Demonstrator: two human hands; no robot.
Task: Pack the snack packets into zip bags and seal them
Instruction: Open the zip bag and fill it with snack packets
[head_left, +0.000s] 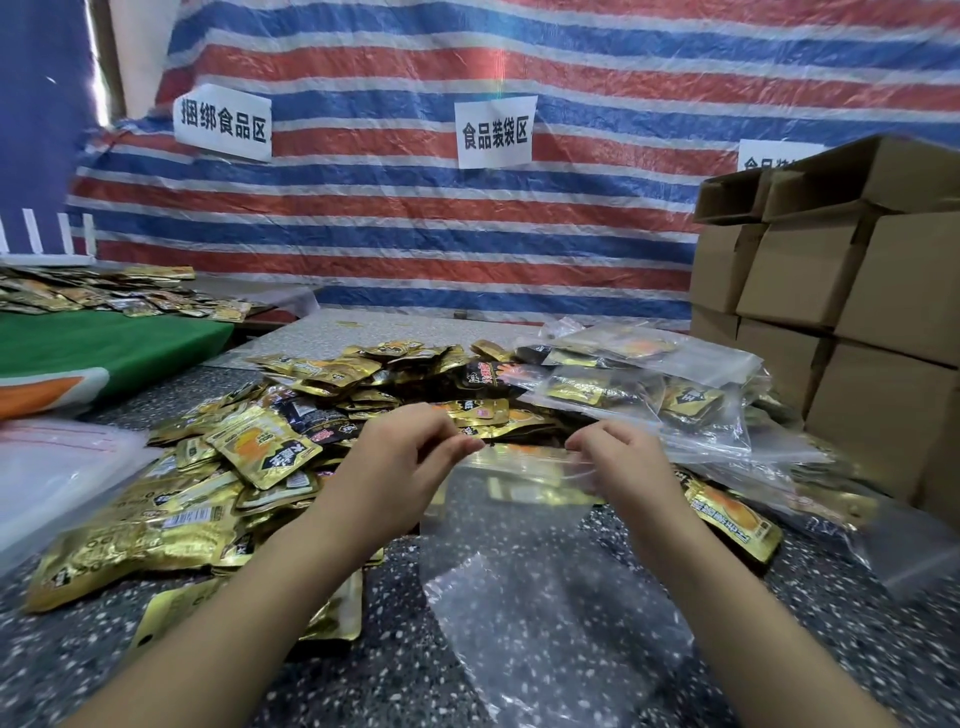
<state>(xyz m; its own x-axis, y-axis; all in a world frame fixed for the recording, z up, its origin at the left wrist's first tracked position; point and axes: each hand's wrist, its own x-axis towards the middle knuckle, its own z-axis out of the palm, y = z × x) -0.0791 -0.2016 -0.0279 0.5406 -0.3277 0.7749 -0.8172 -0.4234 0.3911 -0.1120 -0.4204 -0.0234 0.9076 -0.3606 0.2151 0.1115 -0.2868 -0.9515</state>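
Nearest the camera, a clear zip bag hangs over the speckled worktop, held up by its top edge. L hand pinches the top-left corner betw. thumb and fingertips; R hand pinches the top-right corner likewise. Bag mouth stretched betw. both hands; whether the bag holds anything cannot be told. Just beyond and to the L, a loose heap of gold snack packets lies on the worktop; one more gold packet lies just R of the R wrist. Further R, filled zip bags are piled near stacked cardboard boxes. Far L, a green cloth w/ more packets behind it. At rear, a striped tarp carries paper signs.
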